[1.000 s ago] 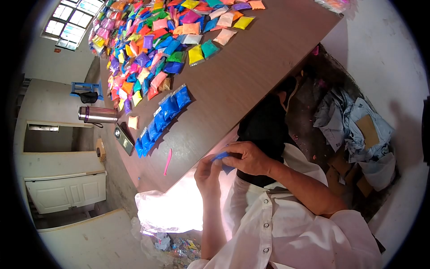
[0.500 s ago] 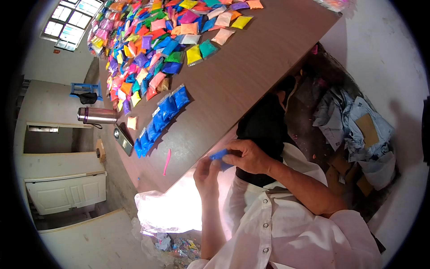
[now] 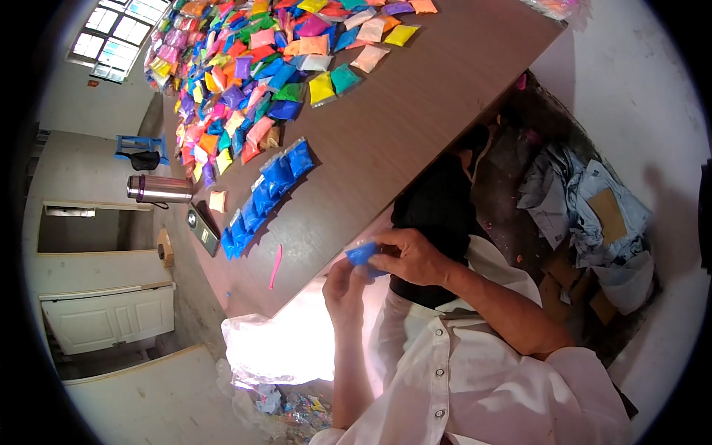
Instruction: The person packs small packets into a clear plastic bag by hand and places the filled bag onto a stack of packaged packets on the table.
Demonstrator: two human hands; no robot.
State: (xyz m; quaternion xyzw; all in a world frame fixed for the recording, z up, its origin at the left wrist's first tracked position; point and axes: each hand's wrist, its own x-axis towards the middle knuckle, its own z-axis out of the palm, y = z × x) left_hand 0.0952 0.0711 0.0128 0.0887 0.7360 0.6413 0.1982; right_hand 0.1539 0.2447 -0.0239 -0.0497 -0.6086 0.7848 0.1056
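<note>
A small blue packet [image 3: 361, 254] is held between my two hands just off the table's near edge. My right hand [image 3: 409, 256] pinches it from the right with thumb and fingers. My left hand [image 3: 344, 288] grips its lower left side, its fingertips partly hidden. A row of similar blue packets [image 3: 276, 176] lies on the brown table [image 3: 415, 111], beyond my hands. Between that row and my left hand lies a thin pink plastic stick [image 3: 277, 267].
Many colourful packets [image 3: 241, 70] are heaped at the far side. A metal thermos [image 3: 159, 189], a dark phone-like object [image 3: 202, 228] and a peach packet [image 3: 217, 201] are at the left. Clear plastic [image 3: 274, 348] hangs by my lap; grey bags [image 3: 593, 215] and cardboard lie right.
The blue packet has turned so that more of its flat face shows above my fingers. Both hands have shifted only slightly; the table items look unchanged.
</note>
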